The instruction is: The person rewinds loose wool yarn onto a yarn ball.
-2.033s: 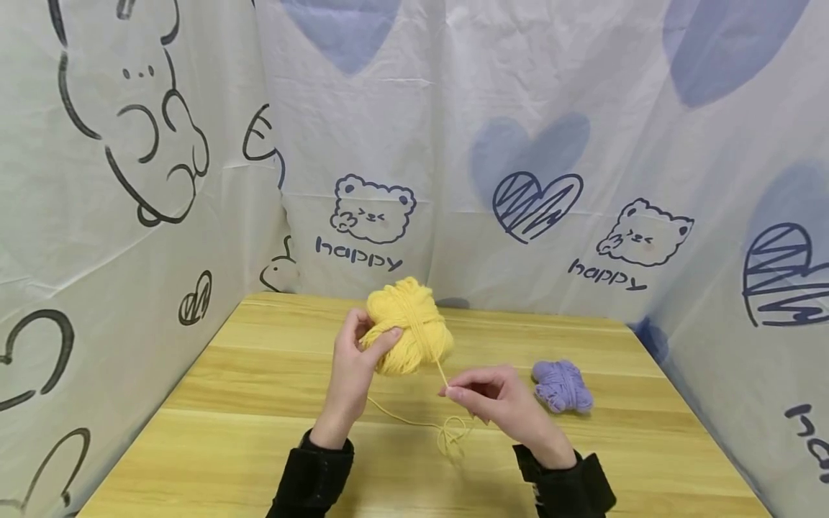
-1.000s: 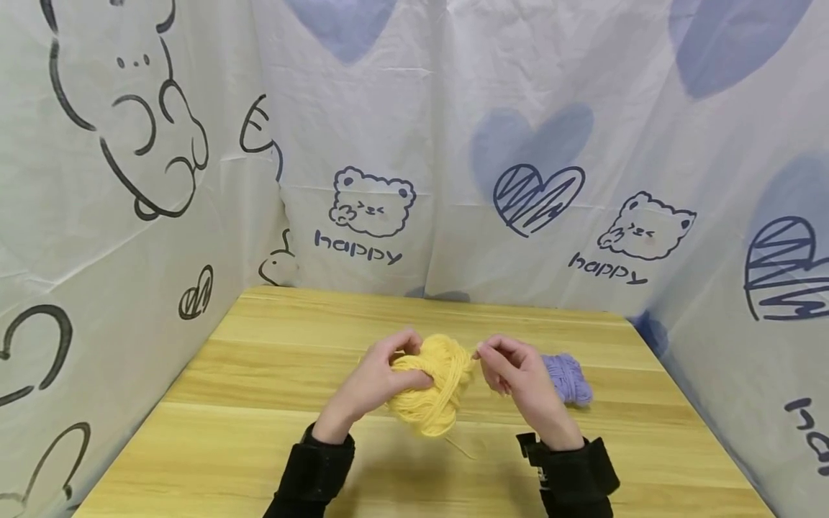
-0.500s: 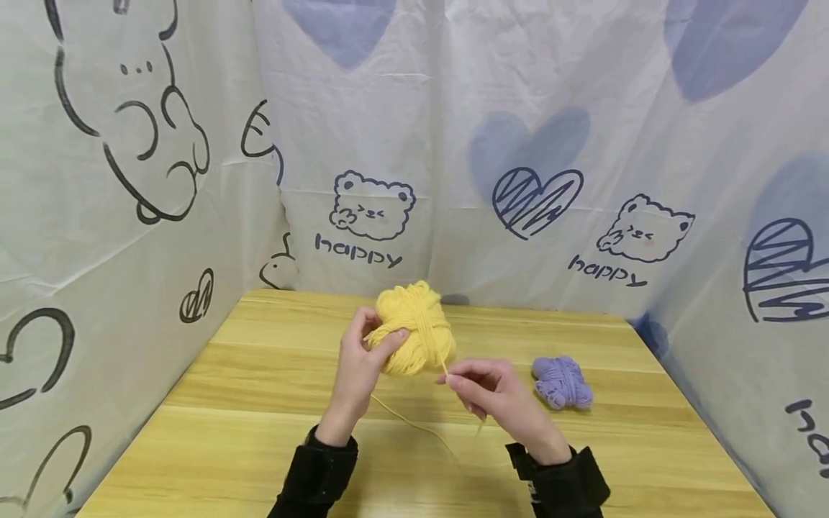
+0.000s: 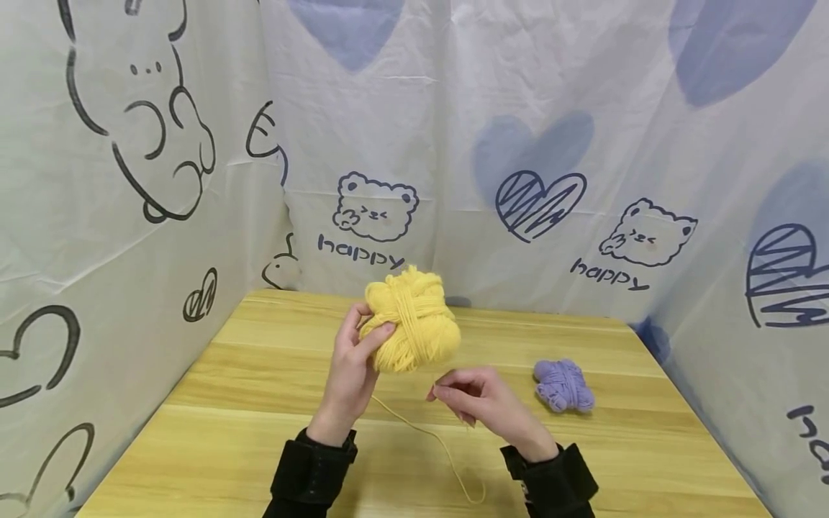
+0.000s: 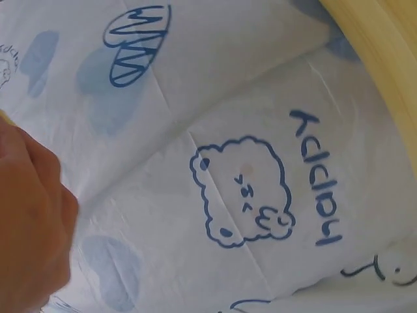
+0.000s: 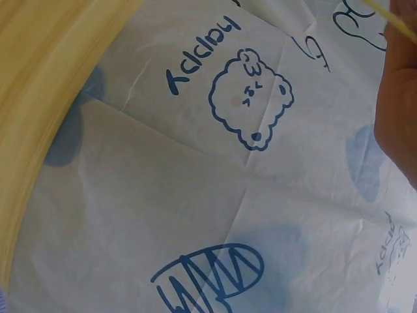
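In the head view, my left hand [image 4: 350, 374] grips a yellow yarn ball [image 4: 414, 324] by its left side, thumb across the front. Several strands wrap around the ball's middle. Just below and to the right of it, my right hand [image 4: 488, 403] pinches a thin yellow yarn strand [image 6: 394, 21], which shows at the corner of the right wrist view. From under the ball, a loose yarn end [image 4: 432, 433] trails down and curls near the front. The left wrist view catches only part of my left hand [image 5: 32, 222]; the ball is almost wholly out of it.
A small purple yarn ball [image 4: 563, 386] lies on the wooden table [image 4: 648, 446], right of my right hand. White printed cloth [image 4: 447, 144] encloses the table at the back and both sides.
A second ago the ball was lower and turned, with my right hand at its upper right. Now it is raised and facing me, my right hand below it. More loose yarn shows in front.
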Demonstrator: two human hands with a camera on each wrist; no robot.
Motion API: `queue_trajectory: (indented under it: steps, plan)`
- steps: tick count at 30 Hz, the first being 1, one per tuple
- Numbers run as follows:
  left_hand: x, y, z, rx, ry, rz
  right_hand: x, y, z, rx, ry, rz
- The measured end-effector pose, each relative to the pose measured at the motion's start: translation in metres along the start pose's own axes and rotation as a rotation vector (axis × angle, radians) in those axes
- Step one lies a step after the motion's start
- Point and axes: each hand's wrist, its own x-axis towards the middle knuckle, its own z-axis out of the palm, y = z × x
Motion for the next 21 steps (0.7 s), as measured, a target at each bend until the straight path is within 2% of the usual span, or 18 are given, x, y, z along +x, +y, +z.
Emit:
queue_trajectory:
  steps: [5,9,12,16,18,21]
  plan:
    - [-0.001,0.001,0.000,-0.036,-0.192,-0.012,-0.001,0.004,-0.006,0.053,0.015,0.009]
    - [-0.002,0.000,0.000,0.010,-0.346,-0.036,-0.005,0.005,-0.013,0.085,0.092,0.003]
    - [-0.004,-0.002,0.000,0.103,-0.456,-0.075,-0.008,0.002,-0.018,0.110,0.156,0.034]
    - [-0.005,-0.004,0.002,0.300,-0.574,-0.109,-0.009,-0.004,-0.022,0.113,0.201,0.049]
    - [-0.005,-0.006,0.003,0.396,-0.594,-0.116,-0.010,-0.006,-0.023,0.095,0.231,0.047]
    - [-0.004,-0.007,0.004,0.505,-0.582,-0.130,-0.011,-0.008,-0.023,0.070,0.290,0.043]
